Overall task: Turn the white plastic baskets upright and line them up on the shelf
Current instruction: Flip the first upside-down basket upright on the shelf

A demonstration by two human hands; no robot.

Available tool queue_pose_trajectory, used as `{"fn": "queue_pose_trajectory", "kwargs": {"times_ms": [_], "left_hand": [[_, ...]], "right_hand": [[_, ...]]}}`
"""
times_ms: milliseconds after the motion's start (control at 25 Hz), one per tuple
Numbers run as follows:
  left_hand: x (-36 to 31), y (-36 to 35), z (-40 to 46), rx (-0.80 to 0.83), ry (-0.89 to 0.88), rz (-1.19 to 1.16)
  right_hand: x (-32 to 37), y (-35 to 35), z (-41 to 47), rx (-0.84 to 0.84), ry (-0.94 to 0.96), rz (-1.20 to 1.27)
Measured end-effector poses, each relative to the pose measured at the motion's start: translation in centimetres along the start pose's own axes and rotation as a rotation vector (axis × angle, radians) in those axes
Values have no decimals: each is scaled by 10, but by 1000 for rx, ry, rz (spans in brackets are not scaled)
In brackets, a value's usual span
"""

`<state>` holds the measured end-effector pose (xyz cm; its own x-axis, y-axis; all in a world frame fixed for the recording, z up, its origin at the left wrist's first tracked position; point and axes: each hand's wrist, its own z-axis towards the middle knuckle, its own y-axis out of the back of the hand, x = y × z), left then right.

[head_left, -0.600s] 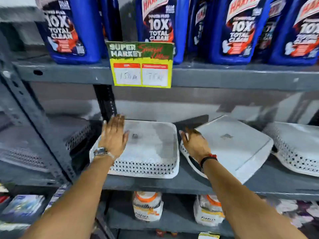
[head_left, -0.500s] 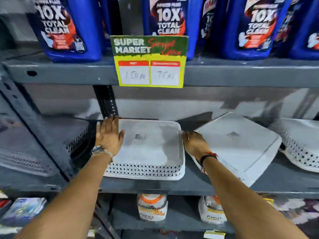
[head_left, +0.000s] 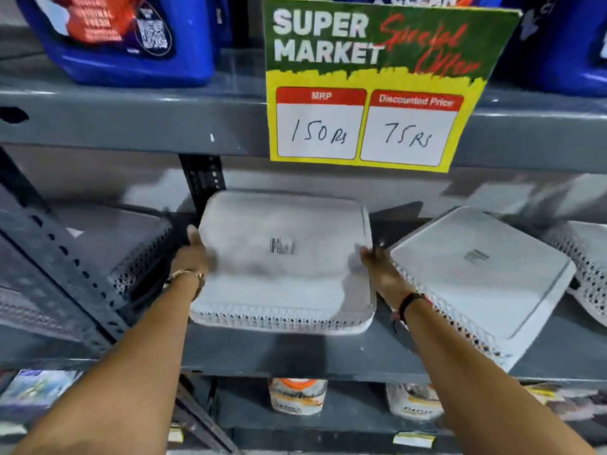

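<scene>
On the far left of the shelf, beyond the slotted upright, a dim basket lay bottom-up. Next, the left hand gripped the left wall of the middle basket, fingers hidden behind it. That basket sat inverted near the front edge, its barcoded base facing up, its perforated rim down, so nothing could be seen inside. The right hand clasped its right wall, thumb on top. Both hands flanked it equally, so the flip would likely pivot along its left-to-right axis. Just beside the right wrist a tilted basket leaned, also upside down; another basket overlapped the right edge.
</scene>
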<state>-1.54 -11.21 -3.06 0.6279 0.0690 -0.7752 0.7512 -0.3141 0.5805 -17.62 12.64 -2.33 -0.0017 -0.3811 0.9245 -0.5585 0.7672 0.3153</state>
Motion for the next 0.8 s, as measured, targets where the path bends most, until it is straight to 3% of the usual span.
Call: {"fn": "queue_pose_trajectory", "kwargs": {"times_ms": [120,200,240,400,480,520,600,800], "left_hand": [[-26,18,-8,-61,-42,-635],[-31,36,-5,83,-101,-1012],[-29,44,-5,162,-81,-1068],[-3,47,-7,311,-13,-833],[4,38,-11,273,-87,-464],[6,36,-14,241,-31,-346],[11,32,-6,304,49,-331],[18,23,5,271,-49,-93]], "right_hand": [[22,22,-3,-42,-19,416],[30,45,3,36,25,670],[33,52,-1,94,0,776],[10,57,-22,191,-76,721],[-1,56,-30,211,-52,590],[-7,55,-30,179,-26,501],[-16,52,-29,96,29,277],[-28,26,-26,-179,137,-211]]}}
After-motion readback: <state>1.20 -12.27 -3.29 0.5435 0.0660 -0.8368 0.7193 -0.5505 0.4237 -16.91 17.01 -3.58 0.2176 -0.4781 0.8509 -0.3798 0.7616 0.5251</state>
